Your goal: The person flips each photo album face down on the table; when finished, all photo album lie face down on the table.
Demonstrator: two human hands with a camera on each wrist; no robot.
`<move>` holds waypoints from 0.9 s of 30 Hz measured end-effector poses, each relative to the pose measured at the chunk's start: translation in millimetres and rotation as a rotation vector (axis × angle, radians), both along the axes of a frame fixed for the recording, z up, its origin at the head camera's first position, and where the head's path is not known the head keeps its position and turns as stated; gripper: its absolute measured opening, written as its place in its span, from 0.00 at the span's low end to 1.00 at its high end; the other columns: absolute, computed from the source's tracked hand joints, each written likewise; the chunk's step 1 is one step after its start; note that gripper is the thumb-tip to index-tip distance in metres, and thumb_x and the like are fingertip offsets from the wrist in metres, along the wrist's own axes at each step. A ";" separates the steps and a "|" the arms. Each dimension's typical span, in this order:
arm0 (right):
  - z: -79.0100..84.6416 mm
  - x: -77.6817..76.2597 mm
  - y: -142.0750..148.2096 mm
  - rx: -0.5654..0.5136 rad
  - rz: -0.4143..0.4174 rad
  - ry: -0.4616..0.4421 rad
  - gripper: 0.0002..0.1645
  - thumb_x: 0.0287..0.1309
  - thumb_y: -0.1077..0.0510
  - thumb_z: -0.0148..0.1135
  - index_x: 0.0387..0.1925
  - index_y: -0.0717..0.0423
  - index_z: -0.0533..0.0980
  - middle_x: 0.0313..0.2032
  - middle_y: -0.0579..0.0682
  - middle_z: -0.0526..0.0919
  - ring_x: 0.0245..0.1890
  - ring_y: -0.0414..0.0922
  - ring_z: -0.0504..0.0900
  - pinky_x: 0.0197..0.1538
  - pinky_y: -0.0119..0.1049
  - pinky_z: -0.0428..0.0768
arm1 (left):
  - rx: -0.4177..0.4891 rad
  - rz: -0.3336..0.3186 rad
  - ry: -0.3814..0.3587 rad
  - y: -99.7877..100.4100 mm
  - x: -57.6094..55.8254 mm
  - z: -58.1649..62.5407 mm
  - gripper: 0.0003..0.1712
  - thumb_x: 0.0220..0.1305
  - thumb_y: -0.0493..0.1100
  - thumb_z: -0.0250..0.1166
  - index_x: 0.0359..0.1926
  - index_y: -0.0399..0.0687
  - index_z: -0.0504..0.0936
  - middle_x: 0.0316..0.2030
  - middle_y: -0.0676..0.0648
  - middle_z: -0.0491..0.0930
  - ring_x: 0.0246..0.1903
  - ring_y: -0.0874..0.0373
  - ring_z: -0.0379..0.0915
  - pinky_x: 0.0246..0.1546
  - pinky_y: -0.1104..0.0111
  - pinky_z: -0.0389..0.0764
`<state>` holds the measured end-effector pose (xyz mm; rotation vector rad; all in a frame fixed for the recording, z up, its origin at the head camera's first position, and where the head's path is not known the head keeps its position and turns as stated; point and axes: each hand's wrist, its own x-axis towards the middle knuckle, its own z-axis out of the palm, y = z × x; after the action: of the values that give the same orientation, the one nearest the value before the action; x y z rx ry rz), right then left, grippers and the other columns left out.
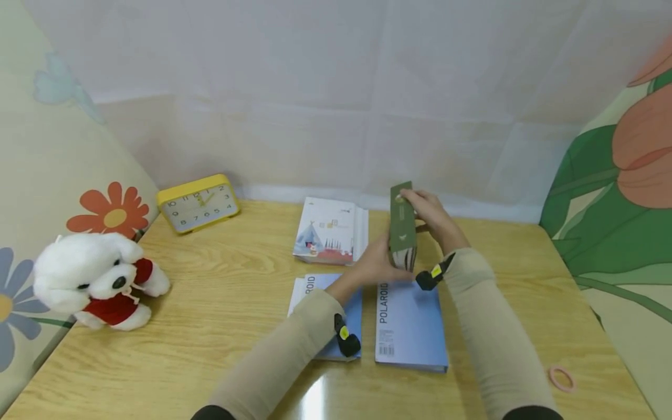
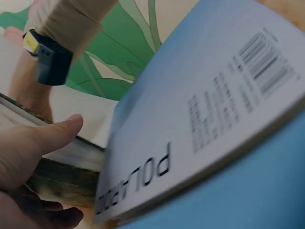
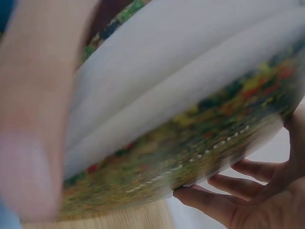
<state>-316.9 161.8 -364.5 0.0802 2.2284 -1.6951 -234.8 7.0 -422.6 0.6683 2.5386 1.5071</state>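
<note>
Both hands hold a thick photo album [image 1: 402,224] with a green spine, upright above the table in the head view. Its cover [image 3: 200,152] is a colourful leafy print, and white page edges show. My left hand [image 1: 375,262] grips the lower end, its thumb [image 2: 57,133] along the page side and its fingers on the far side. Higher up, my right hand [image 1: 430,216] holds the album's right side, and its fingers [image 3: 209,200] press the printed cover. Below the album lies a blue book marked POLAROID [image 1: 412,335]. Another blue book [image 1: 341,297] is partly hidden under my left forearm.
White illustrated books [image 1: 328,224] lie stacked behind the blue ones. A yellow clock [image 1: 199,204] stands at the back left, with a white plush dog [image 1: 100,280] in front of it. A pink ring [image 1: 562,379] lies at the right. White cloth [image 1: 315,116] hangs behind the table.
</note>
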 end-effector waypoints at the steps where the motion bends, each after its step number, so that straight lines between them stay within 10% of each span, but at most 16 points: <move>1: 0.1 0.2 -1.1 -0.001 -0.004 0.001 0.42 0.67 0.38 0.53 0.73 0.59 0.59 0.60 0.60 0.72 0.59 0.59 0.74 0.55 0.53 0.79 | 0.001 -0.009 -0.015 1.1 -0.3 -4.2 0.63 0.46 0.45 0.81 0.77 0.53 0.51 0.66 0.46 0.69 0.64 0.52 0.66 0.67 0.53 0.65; 18: 3.7 4.4 19.4 0.109 0.010 0.173 0.40 0.73 0.53 0.53 0.75 0.66 0.51 0.66 0.69 0.67 0.55 0.57 0.78 0.50 0.40 0.84 | -0.056 0.022 -0.070 -0.4 -4.9 -7.2 0.65 0.48 0.39 0.79 0.79 0.46 0.45 0.71 0.40 0.60 0.68 0.46 0.60 0.69 0.52 0.60; 27: -6.0 9.9 31.1 0.302 0.129 0.129 0.51 0.63 0.52 0.66 0.74 0.71 0.49 0.65 0.69 0.66 0.58 0.62 0.73 0.58 0.51 0.78 | -0.354 0.126 -0.065 6.3 -10.0 -10.9 0.64 0.50 0.47 0.79 0.79 0.53 0.48 0.74 0.35 0.52 0.68 0.36 0.57 0.63 0.44 0.67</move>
<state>-307.1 192.9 -370.6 -0.1009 2.5103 -1.3224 -244.8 13.3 -433.5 0.4094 2.7387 1.0452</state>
